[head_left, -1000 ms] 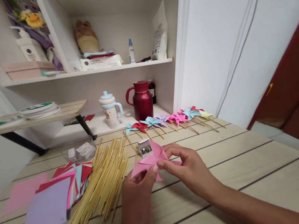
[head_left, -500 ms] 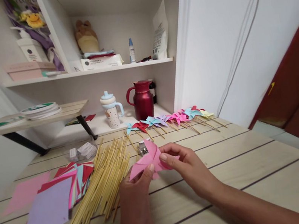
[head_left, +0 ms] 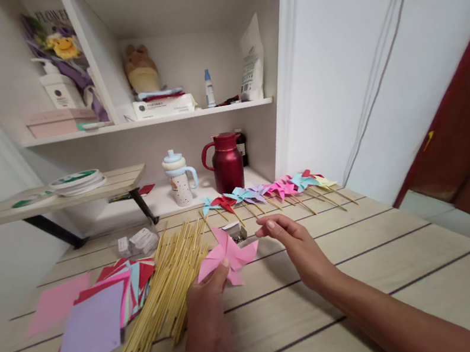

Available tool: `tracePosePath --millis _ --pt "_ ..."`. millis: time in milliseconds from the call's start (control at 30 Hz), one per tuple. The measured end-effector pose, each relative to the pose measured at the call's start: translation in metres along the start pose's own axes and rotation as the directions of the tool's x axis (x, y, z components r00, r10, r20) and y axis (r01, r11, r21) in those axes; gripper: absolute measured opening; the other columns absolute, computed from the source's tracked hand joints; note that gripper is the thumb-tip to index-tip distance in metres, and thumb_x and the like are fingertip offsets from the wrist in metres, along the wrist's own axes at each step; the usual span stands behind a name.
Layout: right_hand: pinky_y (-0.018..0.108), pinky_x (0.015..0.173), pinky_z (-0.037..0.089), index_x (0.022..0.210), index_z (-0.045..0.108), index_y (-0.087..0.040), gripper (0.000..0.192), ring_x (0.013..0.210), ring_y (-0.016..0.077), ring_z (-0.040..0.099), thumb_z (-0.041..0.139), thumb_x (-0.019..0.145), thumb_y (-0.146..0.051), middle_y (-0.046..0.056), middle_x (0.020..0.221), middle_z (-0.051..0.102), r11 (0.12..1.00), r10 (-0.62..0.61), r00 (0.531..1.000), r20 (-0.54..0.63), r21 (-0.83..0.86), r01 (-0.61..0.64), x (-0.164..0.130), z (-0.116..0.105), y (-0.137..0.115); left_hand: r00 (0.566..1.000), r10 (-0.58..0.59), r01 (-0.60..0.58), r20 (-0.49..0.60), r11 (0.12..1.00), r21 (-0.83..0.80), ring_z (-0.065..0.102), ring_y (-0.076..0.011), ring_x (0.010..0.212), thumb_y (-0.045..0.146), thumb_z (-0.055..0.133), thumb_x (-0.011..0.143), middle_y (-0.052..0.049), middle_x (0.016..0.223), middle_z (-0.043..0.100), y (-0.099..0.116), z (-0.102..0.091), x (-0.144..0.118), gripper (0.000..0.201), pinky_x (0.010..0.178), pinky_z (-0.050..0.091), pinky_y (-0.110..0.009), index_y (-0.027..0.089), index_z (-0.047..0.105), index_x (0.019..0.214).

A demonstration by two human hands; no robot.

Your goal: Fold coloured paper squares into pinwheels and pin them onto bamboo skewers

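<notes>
A pink paper pinwheel (head_left: 225, 254) is pinched in my left hand (head_left: 211, 288), its thumb pressing near the middle. Several of its blades are folded inward, and no stick shows on it. My right hand (head_left: 293, 241) hovers just right of the pinwheel, apart from it, fingers loosely curled with nothing visible in them. Behind the pinwheel and near my right fingertips is a small open box (head_left: 236, 233) with tiny metal pieces inside. To the left lies a pile of thin wooden sticks (head_left: 167, 283).
Coloured paper squares (head_left: 90, 320) are stacked at the left, near small clear packs (head_left: 137, 240). Finished pinwheels on sticks (head_left: 260, 193) line the table's back edge. Behind them stand a red jug (head_left: 227, 164) and a lidded cup (head_left: 181, 185). A low raised shelf (head_left: 121, 180) is at back left.
My right hand has let go of the pinwheel and drawn away from it. My left hand keeps the pinwheel, now lower and turned more face up. The view has tilted slightly upward.
</notes>
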State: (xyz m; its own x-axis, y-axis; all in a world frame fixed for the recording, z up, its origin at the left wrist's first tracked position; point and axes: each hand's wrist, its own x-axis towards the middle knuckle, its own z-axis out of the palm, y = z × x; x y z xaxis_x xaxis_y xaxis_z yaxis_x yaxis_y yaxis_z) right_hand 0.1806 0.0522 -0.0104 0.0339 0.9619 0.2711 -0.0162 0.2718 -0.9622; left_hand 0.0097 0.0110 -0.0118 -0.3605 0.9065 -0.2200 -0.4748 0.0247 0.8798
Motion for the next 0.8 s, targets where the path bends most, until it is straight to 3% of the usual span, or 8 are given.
tracePosePath --millis 200,433,533,667,800 --pt "0.035 0.086 0.041 0.097 0.068 -0.018 0.038 0.09 0.0239 0.062 0.058 0.085 -0.052 0.007 0.083 0.073 0.993 0.07 0.997 0.018 -0.093 -0.068 0.012 -0.003 0.019 0.996 -0.071 0.065 -0.059 0.992 -0.108 0.067 -0.013 0.069 -0.001 0.068 0.073 -0.007 0.085 0.073 0.002 -0.006 0.015 0.021 0.063 0.054 -0.024 0.013 0.071 0.088" --pt "0.029 0.064 0.042 0.09 0.069 -0.016 0.031 0.066 0.0175 0.055 0.055 0.085 -0.044 0.002 0.069 0.064 0.972 0.068 0.998 -0.013 -0.223 -0.069 0.018 -0.005 0.037 0.994 0.005 -0.028 -0.112 0.978 -0.205 0.066 -0.0097 0.072 -0.001 0.066 0.077 -0.003 0.085 0.072 0.017 -0.008 0.022 0.023 0.064 0.054 -0.019 0.016 0.07 0.091" --pt "0.028 0.061 0.041 0.09 0.069 -0.017 0.029 0.065 0.0171 0.054 0.053 0.086 -0.04 0.002 0.071 0.062 0.945 0.019 1.0 -0.013 -0.327 -0.022 0.017 -0.004 0.04 0.99 0.017 -0.048 -0.137 0.971 -0.233 0.065 -0.0101 0.071 -0.001 0.067 0.076 -0.003 0.082 0.072 0.023 -0.009 0.025 0.019 0.064 0.054 -0.019 0.014 0.07 0.087" --pt "0.03 0.069 0.043 0.088 0.071 -0.018 0.024 0.073 0.0189 0.056 0.054 0.086 -0.035 0.005 0.081 0.062 0.856 -0.11 0.994 0.023 -0.505 0.106 0.018 -0.001 0.042 0.981 0.015 -0.067 -0.191 0.961 -0.267 0.065 -0.0101 0.068 -0.002 0.067 0.074 -0.002 0.075 0.071 0.023 -0.012 0.03 0.019 0.063 0.053 -0.019 0.014 0.07 0.083" --pt "0.033 0.074 0.041 0.089 0.075 -0.02 0.02 0.078 0.0209 0.053 0.058 0.085 -0.028 0.006 0.085 0.056 0.677 -0.254 0.963 0.093 -0.694 0.246 0.026 0.002 0.035 0.979 0.027 -0.088 -0.204 0.952 -0.292 0.065 -0.0111 0.068 -0.002 0.068 0.072 -0.003 0.078 0.072 0.021 -0.014 0.033 0.018 0.062 0.053 -0.02 0.014 0.071 0.081"
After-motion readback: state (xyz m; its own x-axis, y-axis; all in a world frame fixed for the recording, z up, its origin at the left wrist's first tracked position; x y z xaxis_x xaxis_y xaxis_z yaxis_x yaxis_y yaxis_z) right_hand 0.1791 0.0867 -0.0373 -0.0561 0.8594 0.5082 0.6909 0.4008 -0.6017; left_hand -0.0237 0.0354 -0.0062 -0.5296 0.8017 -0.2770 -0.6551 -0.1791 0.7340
